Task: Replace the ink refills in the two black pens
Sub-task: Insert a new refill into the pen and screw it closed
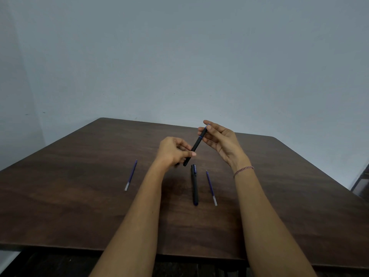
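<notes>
A black pen (196, 144) is held slanted above the table between both hands. My left hand (172, 151) grips its lower end and my right hand (218, 139) pinches its upper end with the fingertips. A second black pen (194, 184) with blue trim lies flat on the table just below the hands. One blue ink refill (211, 187) lies right beside that pen, and another blue ink refill (131, 174) lies apart at the left.
The dark wooden table (289, 186) stands against a plain pale wall, with its front edge near my body. Part of a chair or frame (362, 182) shows past the table's right edge.
</notes>
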The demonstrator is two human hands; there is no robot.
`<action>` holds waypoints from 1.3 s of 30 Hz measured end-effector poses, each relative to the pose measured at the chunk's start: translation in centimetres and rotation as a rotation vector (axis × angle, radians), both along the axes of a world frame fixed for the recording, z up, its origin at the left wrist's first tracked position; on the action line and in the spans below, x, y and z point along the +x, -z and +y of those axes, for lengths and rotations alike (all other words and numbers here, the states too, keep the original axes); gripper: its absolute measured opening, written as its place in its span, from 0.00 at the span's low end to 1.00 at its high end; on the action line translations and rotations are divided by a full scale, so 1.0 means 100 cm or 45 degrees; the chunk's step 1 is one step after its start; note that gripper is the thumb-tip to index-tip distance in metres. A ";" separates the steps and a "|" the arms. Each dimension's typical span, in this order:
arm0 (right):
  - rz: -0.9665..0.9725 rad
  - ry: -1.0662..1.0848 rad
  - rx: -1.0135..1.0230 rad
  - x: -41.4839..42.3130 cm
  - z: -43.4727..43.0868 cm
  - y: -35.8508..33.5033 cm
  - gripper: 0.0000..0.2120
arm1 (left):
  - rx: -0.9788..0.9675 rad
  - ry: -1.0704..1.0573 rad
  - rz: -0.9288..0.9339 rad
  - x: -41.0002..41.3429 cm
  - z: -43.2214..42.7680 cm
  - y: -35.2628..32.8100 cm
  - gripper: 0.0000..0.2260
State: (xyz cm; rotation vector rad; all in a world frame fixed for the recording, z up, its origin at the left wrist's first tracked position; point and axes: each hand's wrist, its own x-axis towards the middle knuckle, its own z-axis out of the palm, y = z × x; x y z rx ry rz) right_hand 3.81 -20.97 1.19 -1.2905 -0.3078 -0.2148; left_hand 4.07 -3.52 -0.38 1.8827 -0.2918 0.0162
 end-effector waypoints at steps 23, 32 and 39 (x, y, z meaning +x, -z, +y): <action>0.058 0.088 -0.141 -0.001 0.004 0.000 0.04 | 0.021 0.036 -0.017 0.001 0.000 0.002 0.10; 0.087 0.071 -0.106 0.000 0.004 0.001 0.10 | 0.037 0.054 -0.011 0.001 -0.001 0.001 0.11; 0.067 -0.016 -0.057 -0.001 0.001 0.000 0.09 | 0.061 0.037 -0.002 -0.001 0.000 0.000 0.10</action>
